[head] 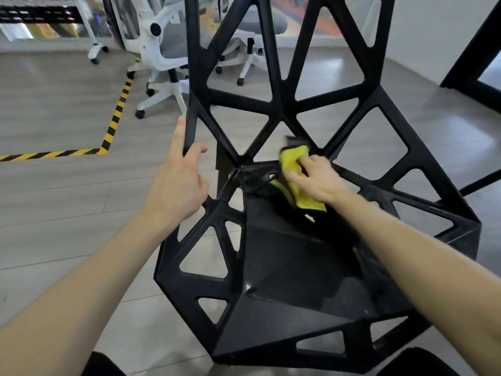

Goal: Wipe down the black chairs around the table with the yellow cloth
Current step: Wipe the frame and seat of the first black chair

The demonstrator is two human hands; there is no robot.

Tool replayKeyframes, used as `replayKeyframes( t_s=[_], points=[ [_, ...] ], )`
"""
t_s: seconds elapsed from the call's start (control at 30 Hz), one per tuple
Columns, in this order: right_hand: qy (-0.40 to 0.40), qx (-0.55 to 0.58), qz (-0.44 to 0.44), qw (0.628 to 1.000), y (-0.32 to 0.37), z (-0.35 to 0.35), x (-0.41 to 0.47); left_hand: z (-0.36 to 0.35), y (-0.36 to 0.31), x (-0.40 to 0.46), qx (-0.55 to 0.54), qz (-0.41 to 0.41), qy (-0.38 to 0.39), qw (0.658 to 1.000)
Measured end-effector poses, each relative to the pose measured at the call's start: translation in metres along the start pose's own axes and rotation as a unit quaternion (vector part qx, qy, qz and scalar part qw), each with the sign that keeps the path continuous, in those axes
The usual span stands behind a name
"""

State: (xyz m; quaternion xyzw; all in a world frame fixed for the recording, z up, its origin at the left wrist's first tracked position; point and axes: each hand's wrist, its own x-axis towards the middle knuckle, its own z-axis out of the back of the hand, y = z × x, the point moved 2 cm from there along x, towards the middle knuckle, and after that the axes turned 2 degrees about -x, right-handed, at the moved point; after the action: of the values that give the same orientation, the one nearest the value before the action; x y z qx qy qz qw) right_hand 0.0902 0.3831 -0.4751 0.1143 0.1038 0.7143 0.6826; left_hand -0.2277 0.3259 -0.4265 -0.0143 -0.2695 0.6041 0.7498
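Bright, even indoor light, no hard shadows. Soft pale sheen on the grey floor (pixel 423 126) toward the upper right; small glints on the glossy seat of the black chair (pixel 295 270). Strong wide-angle bending at the edges, forearms stretched large at the bottom corners. Slight motion blur on the yellow cloth (pixel 294 169); background office chairs (pixel 160 50) soft and smeared.
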Motion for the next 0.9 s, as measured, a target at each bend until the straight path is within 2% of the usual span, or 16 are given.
replayKeyframes(
  t_s=[0.13, 0.2, 0.3, 0.37, 0.43, 0.5, 0.57, 0.63, 0.73, 0.9],
  points=[
    [-0.028, -0.133, 0.107, 0.985, 0.074, -0.050, -0.002, 0.000, 0.002, 0.001, 0.006, -0.009, -0.002, 1.000],
    [-0.034, -0.117, 0.134, 0.983, 0.085, -0.065, -0.005, 0.000, 0.003, 0.001, 0.007, -0.012, -0.003, 1.000],
    [-0.037, -0.049, 0.163, 0.985, 0.062, -0.061, -0.006, 0.000, 0.004, 0.001, 0.013, -0.014, -0.009, 1.000],
    [-0.043, -0.057, 0.136, 0.988, 0.027, -0.046, -0.001, 0.000, 0.005, 0.000, 0.013, -0.018, -0.011, 1.000],
    [-0.053, -0.068, 0.055, 0.995, -0.010, -0.016, 0.002, -0.001, 0.005, 0.000, 0.012, -0.022, -0.015, 1.000],
    [-0.088, -0.020, 0.001, 0.996, -0.038, 0.011, 0.002, -0.002, 0.004, 0.001, 0.014, -0.023, -0.018, 0.999],
    [-0.086, 0.000, 0.015, 0.996, -0.051, 0.013, 0.006, -0.002, 0.003, 0.001, 0.018, -0.018, -0.017, 1.000],
    [-0.036, -0.053, 0.043, 0.997, -0.049, -0.004, 0.007, -0.003, 0.001, 0.001, 0.022, -0.018, -0.013, 0.999],
    [-0.048, -0.056, 0.052, 0.996, -0.020, -0.035, 0.009, -0.002, 0.001, 0.002, 0.030, -0.019, -0.008, 0.999],
    [-0.063, 0.018, 0.184, 0.981, 0.095, -0.075, 0.001, -0.002, 0.002, 0.001, 0.037, -0.019, -0.007, 0.999]
  ],
)
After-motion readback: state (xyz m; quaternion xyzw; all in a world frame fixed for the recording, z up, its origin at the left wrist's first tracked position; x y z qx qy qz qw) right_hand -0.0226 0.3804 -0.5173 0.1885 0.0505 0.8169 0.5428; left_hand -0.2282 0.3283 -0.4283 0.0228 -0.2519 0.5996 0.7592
